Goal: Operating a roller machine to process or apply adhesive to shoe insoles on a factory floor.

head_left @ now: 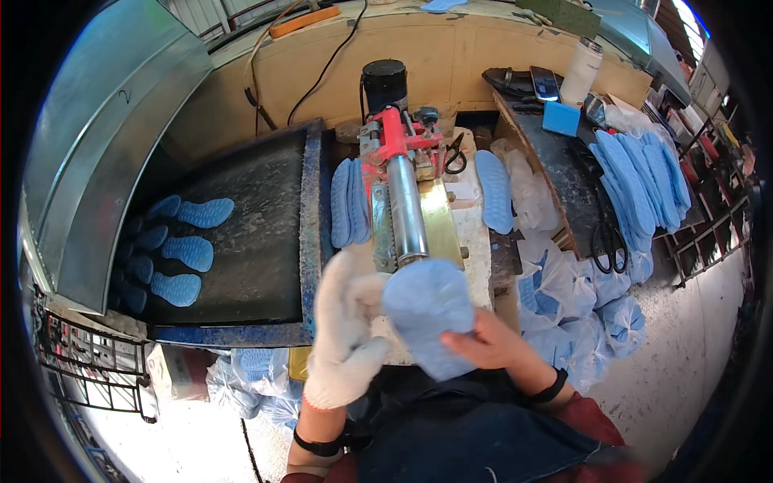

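A light blue insole (425, 302), blurred by motion, is in front of me with its broad end up. My bare right hand (498, 344) grips its lower right edge, thumb on top. My left hand (342, 338), in a white knit glove, is upright beside the insole with its fingers apart; a fingertip is close to the insole's left edge, and I cannot tell whether it touches. Just beyond both hands lies a shiny metal roller (408, 209) on a small machine with a red bracket (393, 133).
Left, a dark conveyor belt (250, 241) carries several blue insoles toward a metal hood (121, 121). Insoles stand beside the machine, left (349, 201) and right (493, 191). The right table holds an insole stack (640, 181), scissors (609, 241) and a white bottle (581, 71). Bagged insoles (572, 338) lie below.
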The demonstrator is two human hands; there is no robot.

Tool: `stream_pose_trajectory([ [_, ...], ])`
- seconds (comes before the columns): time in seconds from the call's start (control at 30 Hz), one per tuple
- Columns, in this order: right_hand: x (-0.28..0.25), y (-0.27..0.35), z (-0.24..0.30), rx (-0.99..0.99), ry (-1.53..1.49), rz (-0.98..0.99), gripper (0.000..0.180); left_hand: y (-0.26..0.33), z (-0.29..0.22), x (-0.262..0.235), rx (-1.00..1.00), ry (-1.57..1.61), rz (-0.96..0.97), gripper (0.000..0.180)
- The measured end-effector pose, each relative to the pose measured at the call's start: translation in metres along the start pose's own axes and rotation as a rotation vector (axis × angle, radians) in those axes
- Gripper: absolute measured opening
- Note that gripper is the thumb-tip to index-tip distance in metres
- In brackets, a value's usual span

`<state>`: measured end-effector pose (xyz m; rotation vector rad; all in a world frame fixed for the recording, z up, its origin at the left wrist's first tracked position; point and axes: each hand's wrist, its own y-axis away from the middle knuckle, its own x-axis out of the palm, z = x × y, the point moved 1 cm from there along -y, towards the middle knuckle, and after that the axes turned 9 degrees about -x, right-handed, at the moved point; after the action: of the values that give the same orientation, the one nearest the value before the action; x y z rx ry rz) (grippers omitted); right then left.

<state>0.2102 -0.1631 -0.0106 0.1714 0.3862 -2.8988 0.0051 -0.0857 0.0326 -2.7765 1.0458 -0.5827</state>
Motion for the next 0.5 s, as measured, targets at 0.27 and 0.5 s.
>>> stream_pose_trajectory([
  [0.27,-0.092,-0.042,-0.018,-0.173,1.005,-0.378,0.062,-0.001,-0.009,-0.054,-0.018,-0.131,-0.466,0.06],
  [0.5,-0.091,-0.084,-0.035,-0.407,0.973,-0.262,0.056,-0.07,0.004,-0.029,0.036,-0.107,-0.208,0.081],
])
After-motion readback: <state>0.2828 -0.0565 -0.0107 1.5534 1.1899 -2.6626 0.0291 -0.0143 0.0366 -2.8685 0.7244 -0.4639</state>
